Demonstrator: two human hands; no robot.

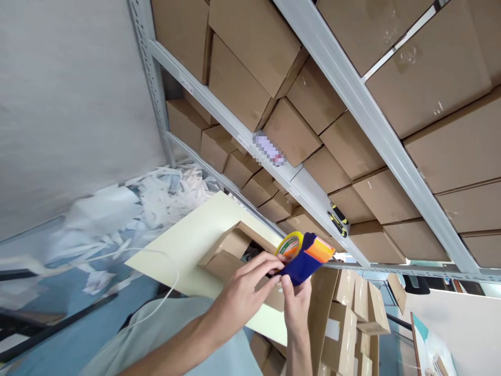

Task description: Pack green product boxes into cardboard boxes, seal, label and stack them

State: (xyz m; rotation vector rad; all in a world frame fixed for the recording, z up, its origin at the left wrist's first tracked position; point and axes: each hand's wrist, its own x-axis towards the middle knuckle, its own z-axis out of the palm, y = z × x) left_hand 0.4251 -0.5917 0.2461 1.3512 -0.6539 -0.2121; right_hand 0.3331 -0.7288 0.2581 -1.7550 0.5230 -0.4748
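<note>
A tape dispenser [299,266] with a dark blue body and an orange front part is held up in front of me. A yellow-rimmed roll of tape [288,244] sits on it. My right hand [298,305] grips the dispenser from below, its thumb against the blue body. From the left, my left hand [250,279] has its fingers and thumb closed at the dispenser's near end, close to the roll; what exactly lies between the fingertips is hard to see. Behind the hands, an open cardboard box [225,253], partly hidden, rests on a pale yellow board [172,256].
Metal shelving [344,68] packed with cardboard boxes [291,130] fills the upper right. Two black-and-yellow cutters [338,220] cling to a shelf beam. More boxes [338,334] are stacked at lower right. Shredded white paper [168,193] is heaped by the wall, and a thin white cord [172,290] hangs nearby.
</note>
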